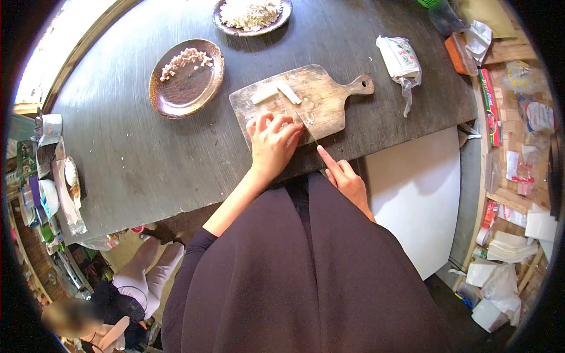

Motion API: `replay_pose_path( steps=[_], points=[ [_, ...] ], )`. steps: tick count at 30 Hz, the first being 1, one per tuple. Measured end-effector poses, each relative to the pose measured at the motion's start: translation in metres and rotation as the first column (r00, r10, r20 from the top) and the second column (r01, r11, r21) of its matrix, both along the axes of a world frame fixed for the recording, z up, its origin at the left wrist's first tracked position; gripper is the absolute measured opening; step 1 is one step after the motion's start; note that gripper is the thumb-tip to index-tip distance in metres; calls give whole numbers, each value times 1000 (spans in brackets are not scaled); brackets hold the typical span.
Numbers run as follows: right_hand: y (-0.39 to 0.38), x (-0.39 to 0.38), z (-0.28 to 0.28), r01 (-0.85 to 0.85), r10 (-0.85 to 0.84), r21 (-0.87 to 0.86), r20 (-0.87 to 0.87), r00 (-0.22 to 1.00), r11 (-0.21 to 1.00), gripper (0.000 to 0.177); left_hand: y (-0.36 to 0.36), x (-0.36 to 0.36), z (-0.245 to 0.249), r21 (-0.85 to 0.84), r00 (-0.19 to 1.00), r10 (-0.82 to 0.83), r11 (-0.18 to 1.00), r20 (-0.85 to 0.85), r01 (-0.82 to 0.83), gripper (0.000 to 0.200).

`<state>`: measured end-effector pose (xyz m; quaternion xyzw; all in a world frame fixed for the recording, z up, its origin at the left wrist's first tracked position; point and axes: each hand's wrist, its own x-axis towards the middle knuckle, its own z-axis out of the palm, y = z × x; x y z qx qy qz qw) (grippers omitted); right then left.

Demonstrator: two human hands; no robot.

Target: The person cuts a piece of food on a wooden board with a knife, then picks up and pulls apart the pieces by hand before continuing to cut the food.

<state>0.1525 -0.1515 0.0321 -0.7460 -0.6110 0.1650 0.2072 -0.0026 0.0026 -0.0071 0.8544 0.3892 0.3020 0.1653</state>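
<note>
A wooden cutting board (329, 106) with a handle lies near the table's front edge. Two pale white strips (288, 92) rest on its far part, with small white bits (309, 119) beside the blade. My left hand (272, 141) presses down on the board with curled fingers; what lies beneath them is mostly hidden. In my right hand (347, 181) is a knife (310, 133), its index finger stretched along the back of the blade. The thin blade reaches onto the board just right of my left fingertips.
On the dark table (123, 147), a brown plate (194, 88) holds small diced pieces, and another plate (235, 30) holds a pale chopped heap. A white plastic packet (400, 59) lies right of the board. A person (123, 300) sits at lower left. Cluttered shelves (512, 200) line the right side.
</note>
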Motion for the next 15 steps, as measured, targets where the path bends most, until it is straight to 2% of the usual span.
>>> replay_pose_path(
  steps=[9, 15],
  points=[
    [4, 2, -5, -4, 5, -15, 43, 999, 1000, 64, 1, 0, -1, -1, 1000, -2, 1000, 11, 2, 20],
    [13, 2, -11, -15, 14, 37, 33, 999, 999, 63, 0, 0, -4, -5, 1000, -3, 1000, 6, 3, 20]
  ],
)
